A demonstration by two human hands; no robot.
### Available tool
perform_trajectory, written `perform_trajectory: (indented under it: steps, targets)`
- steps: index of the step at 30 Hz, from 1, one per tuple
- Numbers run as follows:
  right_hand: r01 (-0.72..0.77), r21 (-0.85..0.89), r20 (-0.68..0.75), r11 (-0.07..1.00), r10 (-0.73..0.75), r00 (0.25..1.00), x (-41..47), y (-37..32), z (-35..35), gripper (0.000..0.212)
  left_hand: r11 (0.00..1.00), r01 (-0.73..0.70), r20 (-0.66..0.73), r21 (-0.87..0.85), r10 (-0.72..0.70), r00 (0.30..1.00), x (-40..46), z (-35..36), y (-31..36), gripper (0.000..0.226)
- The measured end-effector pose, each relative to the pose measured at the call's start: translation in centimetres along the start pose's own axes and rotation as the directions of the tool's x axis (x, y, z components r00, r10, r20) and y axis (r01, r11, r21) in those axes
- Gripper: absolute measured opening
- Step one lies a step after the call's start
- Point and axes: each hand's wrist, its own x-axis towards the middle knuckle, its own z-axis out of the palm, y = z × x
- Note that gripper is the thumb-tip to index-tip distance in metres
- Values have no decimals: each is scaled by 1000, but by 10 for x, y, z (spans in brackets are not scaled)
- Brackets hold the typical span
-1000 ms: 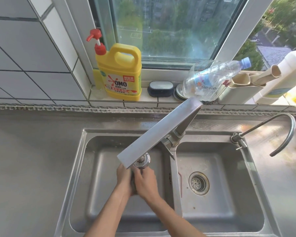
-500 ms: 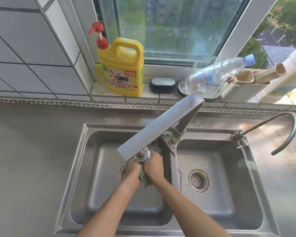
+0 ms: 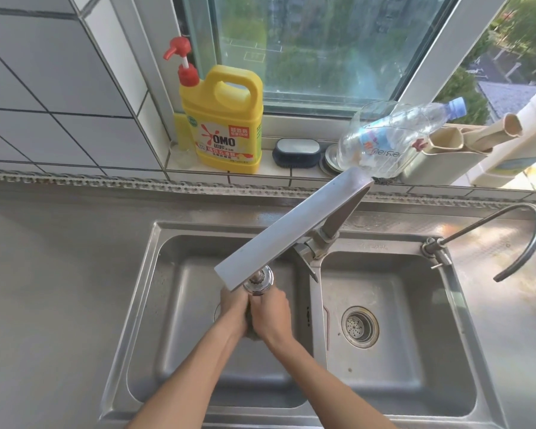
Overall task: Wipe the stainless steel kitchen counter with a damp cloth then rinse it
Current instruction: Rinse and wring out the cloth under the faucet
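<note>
Both my hands are pressed together over the left basin (image 3: 180, 305) of the steel double sink, right under the spout head of the flat steel faucet (image 3: 291, 230). My left hand (image 3: 234, 308) and my right hand (image 3: 271, 314) squeeze a dark, bunched cloth (image 3: 250, 328); only a sliver of it shows between the palms and below them. The stainless steel counter (image 3: 59, 289) spreads to the left of the sink. Whether water runs from the spout I cannot tell.
The right basin (image 3: 415, 351) has a drain strainer (image 3: 360, 326). A thin curved tap (image 3: 520, 243) stands at the sink's right rim. On the window sill stand a yellow detergent jug (image 3: 226, 119), a dark soap dish (image 3: 296, 151), a clear plastic bottle (image 3: 393, 140) and a white container (image 3: 526, 140).
My hands moved up under the spout head, then settled slightly lower, still wringing the cloth. The green bit of cloth seen half a second ago is now mostly covered.
</note>
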Motion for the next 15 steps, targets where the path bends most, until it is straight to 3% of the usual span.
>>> perform_trajectory:
  steps: [4, 6, 8, 12, 15]
  targets:
    - [-30, 25, -26, 999, 30, 999, 6, 6, -10, 31, 990, -27, 113, 141, 11, 994, -4, -6, -10, 16]
    - [-34, 12, -51, 999, 35, 998, 7, 10, -18, 42, 987, -14, 222, 158, -22, 975, -10, -12, -18, 15]
    - [-3, 3, -25, 1000, 3, 1000, 0, 16, -19, 44, 987, 17, 233, 157, -54, 971, -11, -20, -23, 22]
    - [172, -7, 173, 985, -168, 970, -23, 25, -23, 37, 986, 108, 301, 127, -142, 943, -14, -38, -33, 43]
    - [329, -172, 262, 928, -279, 924, -28, 23, -42, 24, 990, 135, 339, 37, -139, 931, -17, -48, -34, 53]
